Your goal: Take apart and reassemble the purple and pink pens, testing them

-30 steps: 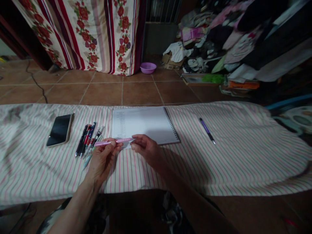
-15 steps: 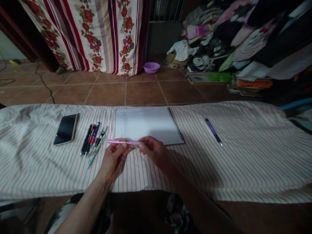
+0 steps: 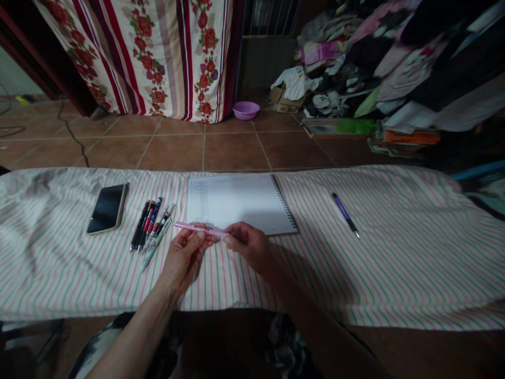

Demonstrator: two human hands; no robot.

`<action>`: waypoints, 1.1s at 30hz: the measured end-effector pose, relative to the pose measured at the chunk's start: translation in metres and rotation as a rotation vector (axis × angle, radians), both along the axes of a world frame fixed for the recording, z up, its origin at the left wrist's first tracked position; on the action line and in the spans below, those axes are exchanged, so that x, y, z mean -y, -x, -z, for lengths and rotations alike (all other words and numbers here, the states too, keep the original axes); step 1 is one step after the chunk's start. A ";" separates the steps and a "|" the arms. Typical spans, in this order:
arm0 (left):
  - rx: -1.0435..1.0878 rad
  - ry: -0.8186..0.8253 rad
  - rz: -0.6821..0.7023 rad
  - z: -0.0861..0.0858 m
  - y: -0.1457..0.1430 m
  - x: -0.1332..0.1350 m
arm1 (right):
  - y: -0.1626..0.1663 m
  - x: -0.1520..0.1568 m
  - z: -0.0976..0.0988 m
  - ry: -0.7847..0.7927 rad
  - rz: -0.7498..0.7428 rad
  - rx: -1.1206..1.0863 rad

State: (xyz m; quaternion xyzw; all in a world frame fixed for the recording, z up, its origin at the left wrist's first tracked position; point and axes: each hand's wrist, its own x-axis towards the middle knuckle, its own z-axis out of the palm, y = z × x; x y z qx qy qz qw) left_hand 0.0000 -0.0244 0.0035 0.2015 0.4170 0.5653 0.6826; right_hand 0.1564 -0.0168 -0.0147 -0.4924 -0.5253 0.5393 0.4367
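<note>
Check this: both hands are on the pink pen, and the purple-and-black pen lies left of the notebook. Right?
One slip: the purple-and-black pen lies right of the notebook, as the head view shows. The left hand and right hand are both on the pink pen.

Slim, straight pink pen (image 3: 189, 227), plastic by its sheen. Left stretch plain and smooth; right stretch marked with paler bands. Pinched near mid-length by the left fingers (image 3: 199, 235), right end at the right fingers (image 3: 233, 240), tip hidden there. Lies crosswise, slightly slanted; left end higher or farther off, can't tell which from here. Seen against the near left corner of the white spiral-bound notebook (image 3: 240, 196).
</note>
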 end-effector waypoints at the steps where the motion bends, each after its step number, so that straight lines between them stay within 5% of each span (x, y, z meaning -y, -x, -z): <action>1: 0.004 0.003 -0.001 0.000 0.000 0.000 | 0.000 0.000 -0.001 0.001 0.004 -0.006; 11: 0.018 0.034 0.060 -0.002 0.003 0.001 | -0.006 -0.001 0.001 0.058 0.108 -0.191; 20: -0.145 -0.042 0.328 -0.005 0.006 0.005 | -0.016 -0.002 -0.006 0.086 0.195 -0.335; 26: -0.434 -0.132 0.393 0.017 -0.004 0.009 | -0.020 0.000 -0.005 0.087 0.190 -0.283; 33: -1.047 -0.346 0.438 0.033 -0.008 0.017 | -0.020 0.004 0.002 0.127 0.163 -0.164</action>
